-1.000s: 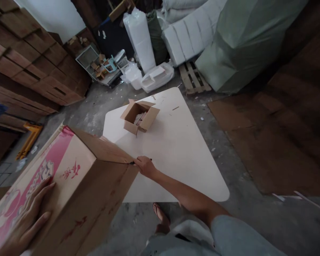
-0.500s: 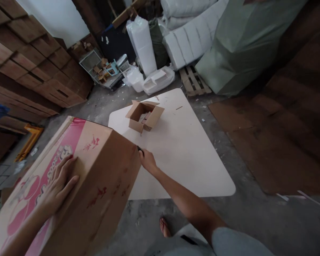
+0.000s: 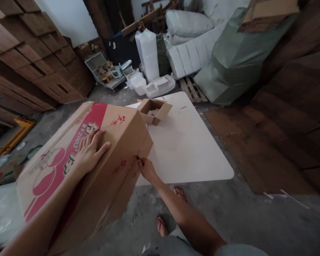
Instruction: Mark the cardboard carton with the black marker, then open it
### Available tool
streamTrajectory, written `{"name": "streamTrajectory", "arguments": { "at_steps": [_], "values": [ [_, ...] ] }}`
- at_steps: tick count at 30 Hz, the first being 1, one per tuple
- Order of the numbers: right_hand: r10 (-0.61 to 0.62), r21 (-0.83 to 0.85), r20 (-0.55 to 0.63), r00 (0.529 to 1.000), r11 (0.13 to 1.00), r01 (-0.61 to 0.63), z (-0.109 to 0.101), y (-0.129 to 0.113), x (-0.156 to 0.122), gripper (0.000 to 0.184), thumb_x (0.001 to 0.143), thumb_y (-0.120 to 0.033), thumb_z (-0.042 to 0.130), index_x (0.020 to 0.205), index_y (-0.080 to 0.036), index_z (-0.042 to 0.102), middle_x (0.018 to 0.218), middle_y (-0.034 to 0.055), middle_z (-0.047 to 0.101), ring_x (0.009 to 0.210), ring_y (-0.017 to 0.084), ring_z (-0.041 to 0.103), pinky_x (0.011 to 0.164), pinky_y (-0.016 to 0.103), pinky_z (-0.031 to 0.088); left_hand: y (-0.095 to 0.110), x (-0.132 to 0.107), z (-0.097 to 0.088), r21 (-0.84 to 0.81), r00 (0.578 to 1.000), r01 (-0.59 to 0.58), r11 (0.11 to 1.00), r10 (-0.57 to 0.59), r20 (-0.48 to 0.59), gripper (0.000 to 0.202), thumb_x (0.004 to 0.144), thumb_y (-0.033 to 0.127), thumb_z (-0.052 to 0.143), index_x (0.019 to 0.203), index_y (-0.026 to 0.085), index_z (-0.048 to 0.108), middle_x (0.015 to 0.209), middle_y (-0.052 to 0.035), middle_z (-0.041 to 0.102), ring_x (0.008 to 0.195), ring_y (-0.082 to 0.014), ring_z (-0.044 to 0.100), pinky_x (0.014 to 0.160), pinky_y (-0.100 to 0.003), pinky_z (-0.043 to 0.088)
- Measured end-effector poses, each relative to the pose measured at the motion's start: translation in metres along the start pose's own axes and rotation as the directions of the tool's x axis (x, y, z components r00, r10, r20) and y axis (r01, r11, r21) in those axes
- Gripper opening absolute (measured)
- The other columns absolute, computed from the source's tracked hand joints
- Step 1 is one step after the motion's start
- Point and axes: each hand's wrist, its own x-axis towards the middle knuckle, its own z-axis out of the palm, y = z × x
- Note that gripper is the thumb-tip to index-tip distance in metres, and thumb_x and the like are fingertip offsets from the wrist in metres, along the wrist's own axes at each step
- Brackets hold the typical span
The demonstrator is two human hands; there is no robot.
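A large cardboard box [image 3: 122,142] with a red-pink band, printed characters and spoon-like shapes stands tilted across the left of the view. My left hand [image 3: 89,153] lies on its printed face, fingers stretched out. Close to the box's plain side, my right hand [image 3: 147,169] is closed round a small dark tool [image 3: 140,160]. The tool's tip meets the cardboard beside some red printed marks; whether it is a knife or a marker I cannot tell. Behind the big box, a small open carton [image 3: 161,110] with things inside rests on a white tabletop [image 3: 192,149].
Stacked cartons [image 3: 40,53] rise at the left, with a yellow pallet jack [image 3: 18,133] below. White wrapped rolls [image 3: 189,51], a wooden pallet [image 3: 193,90] and a large green sack [image 3: 226,64] stand at the back. Flat cardboard [image 3: 245,149] covers floor at the right.
My right hand has moved from the box's far edge down onto its side, tool still held. The view has shifted, and the box now hides more of the tabletop. My left hand stays on the box.
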Motion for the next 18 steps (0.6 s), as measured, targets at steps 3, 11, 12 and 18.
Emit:
{"name": "streamTrajectory", "arguments": {
  "at_steps": [3, 11, 12, 18],
  "values": [
    [0.010, 0.002, 0.031, 0.999, 1.000, -0.010, 0.040, -0.001, -0.048, 0.032, 0.096, -0.025, 0.041, 0.098, -0.016, 0.071, 0.087, 0.0106, 0.073, 0.078, 0.022, 0.066, 0.064, 0.027, 0.042, 0.003, 0.003, 0.003, -0.021, 1.000, -0.002, 1.000, 0.002, -0.015, 0.067, 0.092, 0.065, 0.034, 0.145, 0.024, 0.038, 0.155, -0.0113, 0.036, 0.143, -0.0321, 0.032, 0.119, -0.055, 0.020],
    [-0.009, -0.023, 0.054, 0.998, 1.000, 0.010, 0.078, -0.001, -0.088, 0.034, 0.094, -0.028, 0.042, 0.080, -0.017, 0.071, 0.069, 0.0074, 0.068, 0.066, 0.019, 0.063, 0.056, 0.026, 0.037, -0.026, -0.047, -0.019, -0.132, 0.971, -0.238, 0.962, 0.235, -0.039, 0.065, 0.093, 0.057, 0.043, 0.142, 0.014, 0.046, 0.152, -0.0164, 0.041, 0.143, -0.0282, 0.036, 0.120, -0.046, 0.026],
    [-0.021, -0.021, 0.051, 0.998, 1.000, 0.022, 0.076, -0.002, -0.082, 0.033, 0.093, -0.028, 0.043, 0.079, -0.017, 0.071, 0.067, 0.0070, 0.067, 0.065, 0.019, 0.063, 0.056, 0.026, 0.037, -0.039, -0.072, -0.025, -0.135, 0.949, -0.309, 0.941, 0.314, 0.012, 0.070, 0.092, 0.058, 0.045, 0.145, 0.014, 0.041, 0.156, -0.0165, 0.037, 0.145, -0.0268, 0.032, 0.121, -0.044, 0.025],
    [-0.068, 0.020, 0.010, 0.998, 0.997, 0.068, 0.098, -0.009, -0.070, 0.036, 0.093, -0.030, 0.038, 0.080, -0.016, 0.068, 0.060, 0.0065, 0.063, 0.062, 0.018, 0.061, 0.054, 0.025, 0.038, -0.088, -0.201, -0.027, 0.106, 0.950, -0.310, 0.945, 0.312, -0.006, 0.098, 0.083, 0.062, 0.059, 0.157, 0.018, 0.013, 0.162, -0.0167, 0.023, 0.151, -0.0288, 0.018, 0.123, -0.051, 0.016]
  ]
}}
